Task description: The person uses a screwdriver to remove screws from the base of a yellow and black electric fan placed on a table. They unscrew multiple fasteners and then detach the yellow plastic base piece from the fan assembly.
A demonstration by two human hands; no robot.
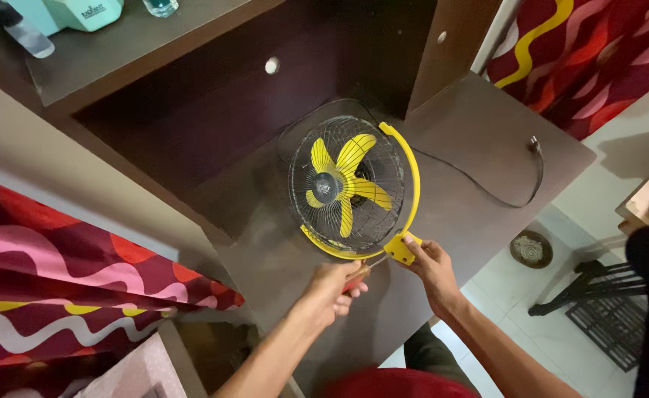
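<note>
On the dark wooden desk [479, 140], under a shelf holding a pale green container [81, 11] whose contents I cannot make out, stands a small fan [350, 188]: yellow blades, black wire cage, yellow frame. The left hand [335, 291] grips a red-handled screwdriver [361, 274]; the right hand [431, 265] pinches the fan's yellow base.

Pale mint-green box [82, 12] with dark printed label, on shelf [155, 44] at 11 o'clock; small round dark label on fan hub [325, 189], centre.
</note>
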